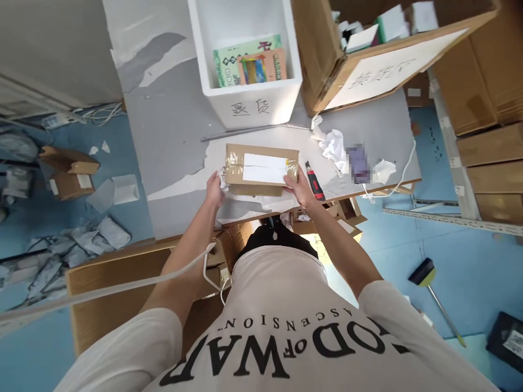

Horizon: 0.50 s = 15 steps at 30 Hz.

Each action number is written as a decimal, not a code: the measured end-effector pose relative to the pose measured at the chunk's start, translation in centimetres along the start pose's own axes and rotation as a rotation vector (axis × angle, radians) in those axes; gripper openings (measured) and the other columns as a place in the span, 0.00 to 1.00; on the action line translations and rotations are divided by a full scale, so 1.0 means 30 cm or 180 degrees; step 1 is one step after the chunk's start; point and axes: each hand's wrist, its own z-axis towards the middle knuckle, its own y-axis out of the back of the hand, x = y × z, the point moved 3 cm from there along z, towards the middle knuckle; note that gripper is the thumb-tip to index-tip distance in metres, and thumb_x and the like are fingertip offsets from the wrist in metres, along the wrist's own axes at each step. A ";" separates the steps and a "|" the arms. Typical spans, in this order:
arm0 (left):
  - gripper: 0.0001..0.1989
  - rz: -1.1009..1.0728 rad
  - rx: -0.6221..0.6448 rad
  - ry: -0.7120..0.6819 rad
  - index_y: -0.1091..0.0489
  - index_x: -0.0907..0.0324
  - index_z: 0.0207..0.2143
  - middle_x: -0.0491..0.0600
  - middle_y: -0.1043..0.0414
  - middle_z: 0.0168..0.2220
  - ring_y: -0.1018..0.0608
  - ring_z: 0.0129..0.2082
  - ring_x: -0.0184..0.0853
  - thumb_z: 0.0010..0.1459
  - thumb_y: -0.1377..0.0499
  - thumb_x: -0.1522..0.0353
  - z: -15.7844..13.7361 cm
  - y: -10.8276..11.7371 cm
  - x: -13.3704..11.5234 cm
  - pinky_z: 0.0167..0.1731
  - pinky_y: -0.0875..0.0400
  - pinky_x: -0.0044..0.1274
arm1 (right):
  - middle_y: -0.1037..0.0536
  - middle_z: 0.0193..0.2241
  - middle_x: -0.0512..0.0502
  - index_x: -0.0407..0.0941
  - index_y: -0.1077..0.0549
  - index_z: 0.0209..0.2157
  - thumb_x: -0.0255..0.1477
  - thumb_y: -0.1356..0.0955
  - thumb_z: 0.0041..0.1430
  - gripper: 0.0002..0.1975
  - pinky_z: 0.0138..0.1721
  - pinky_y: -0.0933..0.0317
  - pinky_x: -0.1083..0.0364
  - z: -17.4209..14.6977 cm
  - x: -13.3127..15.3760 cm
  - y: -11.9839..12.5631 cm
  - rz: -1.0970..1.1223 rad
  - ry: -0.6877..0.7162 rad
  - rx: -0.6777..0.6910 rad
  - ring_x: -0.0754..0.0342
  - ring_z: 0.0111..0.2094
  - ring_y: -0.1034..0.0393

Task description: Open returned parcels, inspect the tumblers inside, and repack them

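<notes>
Both hands grip a taped cardboard parcel (261, 170) at the bench's near edge: left hand (214, 189) clasping one end, right hand (297, 188) the other. Beside the right hand lies a red box cutter (314, 182), which slitting the tape would seemingly need.

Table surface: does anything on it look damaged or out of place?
Yes. The grey covering of the table is torn, with white patches showing near the parcel that both hands hold. Crumpled paper lies loose beside a red cutter.
</notes>
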 end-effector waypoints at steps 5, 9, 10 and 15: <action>0.17 0.0255 0.0478 -0.0670 0.31 0.54 0.35 0.44 0.26 0.30 0.23 0.30 0.33 0.44 0.33 0.57 -0.191 -0.119 -0.187 0.28 0.28 0.23 | 0.38 0.64 0.48 0.55 0.45 0.66 0.50 0.33 0.58 0.38 0.65 0.47 0.40 -0.331 0.196 0.138 -0.0457 0.0971 -0.0431 0.43 0.66 0.46; 0.19 0.0680 0.1494 -0.0669 0.29 0.54 0.42 0.46 0.25 0.36 0.21 0.39 0.39 0.48 0.35 0.58 -0.375 -0.414 -0.169 0.32 0.27 0.27 | 0.31 0.57 0.42 0.51 0.35 0.60 0.57 0.39 0.58 0.36 0.59 0.40 0.37 -0.695 0.227 0.367 -0.0556 0.1239 -0.1609 0.37 0.63 0.42; 0.20 0.0751 0.1847 -0.0518 0.29 0.54 0.44 0.47 0.25 0.37 0.21 0.39 0.39 0.50 0.36 0.57 -0.425 -0.507 -0.122 0.31 0.27 0.27 | 0.29 0.55 0.40 0.50 0.34 0.59 0.58 0.40 0.57 0.36 0.57 0.37 0.38 -0.784 0.201 0.429 -0.0436 0.1264 -0.2019 0.37 0.62 0.39; 0.20 0.1165 0.3678 0.0769 0.28 0.57 0.47 0.47 0.25 0.32 0.23 0.30 0.34 0.55 0.42 0.57 -0.651 -0.884 0.268 0.31 0.29 0.27 | 0.28 0.52 0.46 0.56 0.36 0.57 0.46 0.32 0.53 0.30 0.41 0.28 0.48 -1.100 -0.118 0.654 0.0502 0.0783 -0.3600 0.46 0.52 0.30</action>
